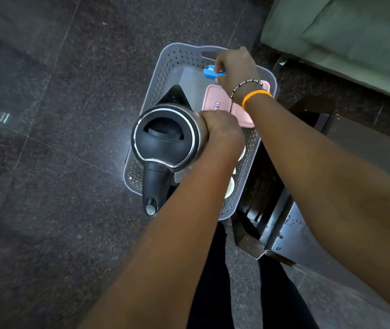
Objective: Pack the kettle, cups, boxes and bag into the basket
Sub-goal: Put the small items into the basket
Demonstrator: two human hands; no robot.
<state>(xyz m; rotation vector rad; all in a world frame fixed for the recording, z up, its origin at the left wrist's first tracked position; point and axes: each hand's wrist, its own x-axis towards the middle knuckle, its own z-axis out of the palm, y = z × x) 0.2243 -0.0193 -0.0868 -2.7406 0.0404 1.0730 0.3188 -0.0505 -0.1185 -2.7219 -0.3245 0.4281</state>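
Left fingers: the left hand point(220, 125) curls its fingers point(207, 117) against the right side of the kettle point(168, 141) body; it holds the kettle from the side, not by the handle.
Right fingers: the right hand point(235, 67) pinches a small blue box point(209, 72) near the far end of the basket point(156, 91); the fingertips are bent round it.
Kettle: upright, lid up, over the near-left part of the basket; its long axis runs from the spout at the far side to the black handle point(154, 186) at the near side. I cannot tell if its base already touches the basket floor.
Pink box: the pink box point(217, 100) lies flat in the basket, just beside the left hand, between both hands.
Cups: white cups point(229, 187) show partly under the left forearm, at the near-right wall.
Key relation: the free floor of the basket lies at the far-left, directly left of the blue box and beyond the kettle spout.
Nearer hand: the right hand is nearer to this free place.
Judgement: the blue box probably goes down there, and the kettle needs only to settle straight.
Bag: not visible.
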